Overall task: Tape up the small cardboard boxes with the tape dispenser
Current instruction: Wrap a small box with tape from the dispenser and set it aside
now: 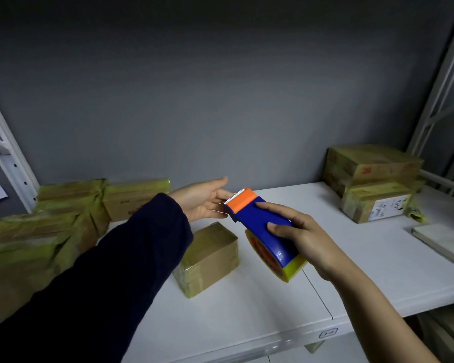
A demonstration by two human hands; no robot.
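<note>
Small cardboard box (210,258) sat closed on white worktop (364,252), tape-wrapped, contents hidden. Tape dispenser (262,221) hung in air just right of box. Right hand (304,239) curled round its blue body. Left hand (205,200) beyond box, fingers stretched loosely toward toothed end; contact unclear. Taped stacks (50,231) left of box.

left sleeve (102,271): dark navy, long, loose cuff at wrist | right forearm (378,310): bare

Blue-and-orange tape dispenser (260,221), yellow roll, tilted in mid-air just right of a tape-wrapped cardboard box (207,260) on the shelf (247,310).
</note>
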